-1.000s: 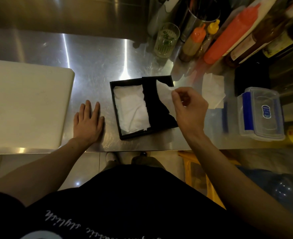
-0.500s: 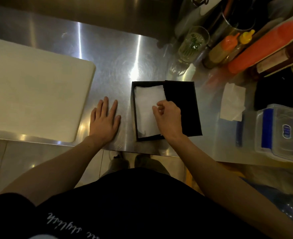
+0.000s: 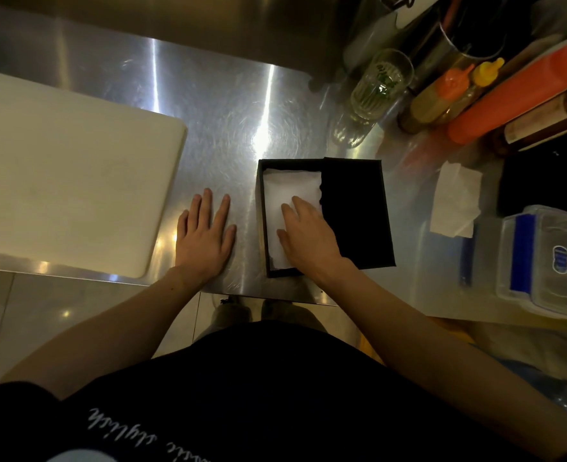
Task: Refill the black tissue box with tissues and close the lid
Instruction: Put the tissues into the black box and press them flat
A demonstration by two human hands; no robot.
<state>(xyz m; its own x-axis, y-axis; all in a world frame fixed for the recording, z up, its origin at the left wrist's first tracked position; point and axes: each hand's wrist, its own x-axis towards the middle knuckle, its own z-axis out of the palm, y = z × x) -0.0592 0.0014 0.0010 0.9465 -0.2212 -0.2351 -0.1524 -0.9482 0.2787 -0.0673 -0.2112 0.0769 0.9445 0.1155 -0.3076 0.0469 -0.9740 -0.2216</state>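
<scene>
"Black tissue box [image 3: 261, 211]: where is it?"

"Centre of the frame, on a steel counter [image 3: 235, 111]. White tissues [image 3: 282, 191] show in its left half. A black panel [image 3: 355, 211], probably the lid, covers the right half."

"What are the hands doing?"

"The right hand [image 3: 309, 235] lies on the tissues with its fingers fairly straight, pressing them down into the box. The left hand [image 3: 205, 235] rests just left of the box, palm down, fingers spread on the steel, holding nothing."

"Which step is this?"

"Filling, I judge: the stack is being settled. Next, the right hand needs to lift clear so the lid can close over the tissues, with no edge caught under the rim."

"Anything around?"

"A large white board [image 3: 68, 181] fills the left of the frame. One loose tissue [image 3: 455, 201] lies right of the box, apart from it, and may belong inside. Further right is a clear plastic container [image 3: 549, 258]. A glass [image 3: 380, 85] and sauce bottles [image 3: 515, 91] stand at upper right. None of these touches the box. Only the pressing hand is in the lid's way."
</scene>
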